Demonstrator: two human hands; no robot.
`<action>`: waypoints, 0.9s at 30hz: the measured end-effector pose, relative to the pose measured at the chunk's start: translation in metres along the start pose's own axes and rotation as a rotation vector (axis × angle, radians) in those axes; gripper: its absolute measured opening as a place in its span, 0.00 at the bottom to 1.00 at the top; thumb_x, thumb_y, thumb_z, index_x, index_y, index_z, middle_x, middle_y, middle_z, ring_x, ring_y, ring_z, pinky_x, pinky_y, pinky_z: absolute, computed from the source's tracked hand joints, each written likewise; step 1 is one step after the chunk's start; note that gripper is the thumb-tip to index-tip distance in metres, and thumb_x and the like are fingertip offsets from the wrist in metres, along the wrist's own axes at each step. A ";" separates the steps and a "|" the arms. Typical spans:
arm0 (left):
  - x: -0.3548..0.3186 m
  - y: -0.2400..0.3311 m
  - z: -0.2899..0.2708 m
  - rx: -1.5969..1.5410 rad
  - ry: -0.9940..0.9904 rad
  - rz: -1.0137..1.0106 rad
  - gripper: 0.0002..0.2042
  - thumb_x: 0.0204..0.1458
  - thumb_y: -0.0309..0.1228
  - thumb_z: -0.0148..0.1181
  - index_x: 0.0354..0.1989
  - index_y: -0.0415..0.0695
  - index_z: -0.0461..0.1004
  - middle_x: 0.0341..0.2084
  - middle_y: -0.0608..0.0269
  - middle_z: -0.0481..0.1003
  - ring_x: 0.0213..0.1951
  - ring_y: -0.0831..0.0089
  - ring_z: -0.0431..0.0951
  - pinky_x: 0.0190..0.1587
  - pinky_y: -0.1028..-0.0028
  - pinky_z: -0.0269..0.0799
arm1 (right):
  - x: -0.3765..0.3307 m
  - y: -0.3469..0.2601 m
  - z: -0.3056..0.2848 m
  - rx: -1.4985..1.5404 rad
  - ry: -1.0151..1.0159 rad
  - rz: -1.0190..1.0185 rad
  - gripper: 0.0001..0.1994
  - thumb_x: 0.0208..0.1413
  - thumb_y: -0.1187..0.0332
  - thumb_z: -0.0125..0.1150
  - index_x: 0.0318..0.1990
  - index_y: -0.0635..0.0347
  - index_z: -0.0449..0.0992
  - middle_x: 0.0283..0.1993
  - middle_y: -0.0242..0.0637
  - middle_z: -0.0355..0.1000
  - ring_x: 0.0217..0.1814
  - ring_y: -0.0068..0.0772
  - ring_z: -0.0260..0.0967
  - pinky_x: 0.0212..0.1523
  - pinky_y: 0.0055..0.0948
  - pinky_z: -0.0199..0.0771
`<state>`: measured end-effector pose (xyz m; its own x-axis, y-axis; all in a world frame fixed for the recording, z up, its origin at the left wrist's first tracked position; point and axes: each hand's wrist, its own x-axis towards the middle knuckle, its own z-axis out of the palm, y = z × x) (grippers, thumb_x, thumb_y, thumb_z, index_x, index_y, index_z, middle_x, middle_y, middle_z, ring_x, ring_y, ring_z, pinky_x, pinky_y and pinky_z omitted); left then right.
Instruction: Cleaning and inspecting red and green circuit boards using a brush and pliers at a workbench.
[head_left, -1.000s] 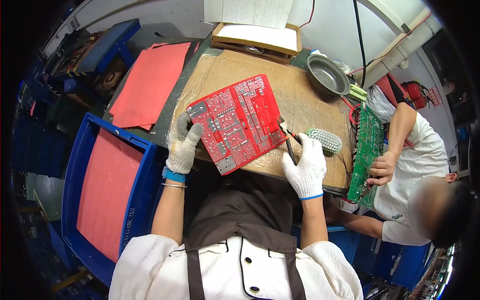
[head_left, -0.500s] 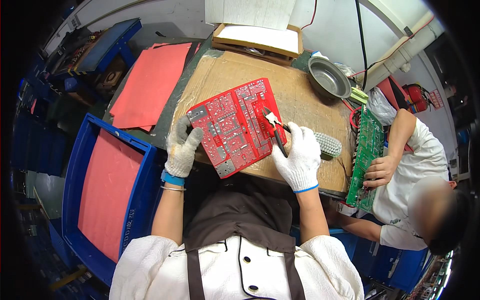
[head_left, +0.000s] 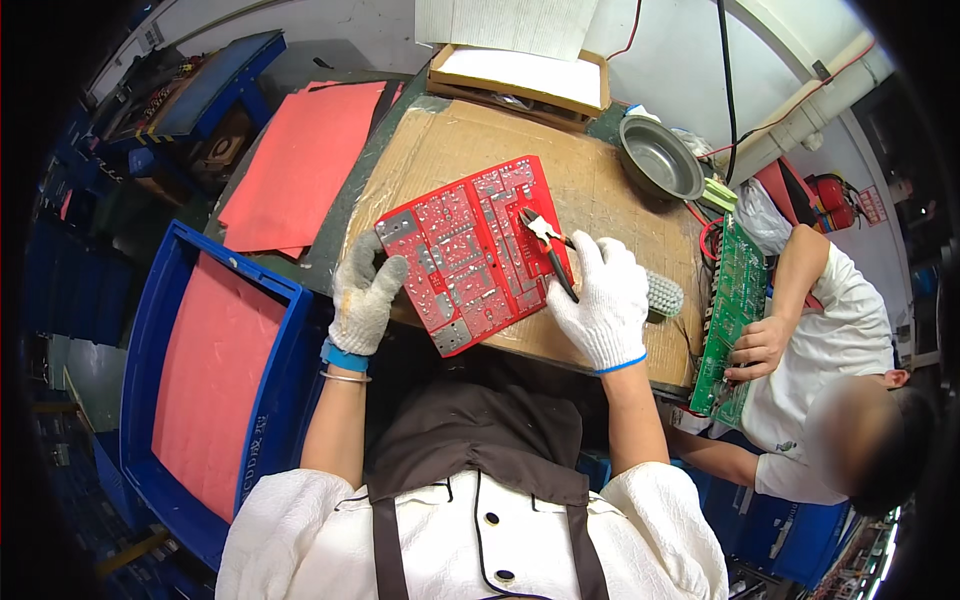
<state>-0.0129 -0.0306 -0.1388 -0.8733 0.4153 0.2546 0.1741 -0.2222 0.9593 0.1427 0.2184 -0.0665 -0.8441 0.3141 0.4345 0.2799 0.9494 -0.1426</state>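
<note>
A red circuit board [head_left: 462, 262], its soldered side up, is tilted over the near part of the cardboard-covered table. My left hand [head_left: 367, 295], in a knitted glove with a blue wristband, grips the board's left edge between thumb and fingers. In a white glove, my right hand [head_left: 603, 300] is closed round the handles of side cutters [head_left: 548, 238]. The cutters' jaws are against or just above the board's upper right part; which, I cannot tell. Partly behind my right hand lies a brush [head_left: 664, 295] with pale bristles.
A metal bowl [head_left: 661, 158] and a cardboard box [head_left: 520, 80] stand at the back of the cardboard sheet [head_left: 420, 140]. Pink sheets [head_left: 295, 165] lie at the left, above a blue bin [head_left: 270, 400]. At right, a co-worker's hand [head_left: 760, 347] touches a green circuit board [head_left: 728, 320].
My right hand and the cutters have shifted slightly, the hand to the right, with the cutters turned a little. My left hand and the red board have stayed nearly still.
</note>
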 end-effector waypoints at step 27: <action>0.001 0.006 0.004 0.007 0.021 -0.023 0.20 0.61 0.33 0.66 0.57 0.34 0.74 0.45 0.64 0.78 0.46 0.79 0.75 0.51 0.75 0.73 | 0.065 0.057 -0.012 -0.019 -0.147 -0.381 0.30 0.36 0.67 0.70 0.55 0.51 0.78 0.49 0.40 0.73 0.53 0.47 0.71 0.56 0.45 0.68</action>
<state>-0.0111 -0.0281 -0.1325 -0.8863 0.4018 0.2302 0.1574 -0.2062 0.9658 0.1090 0.2932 -0.0356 -0.9449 -0.0615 0.3215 -0.0578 0.9981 0.0210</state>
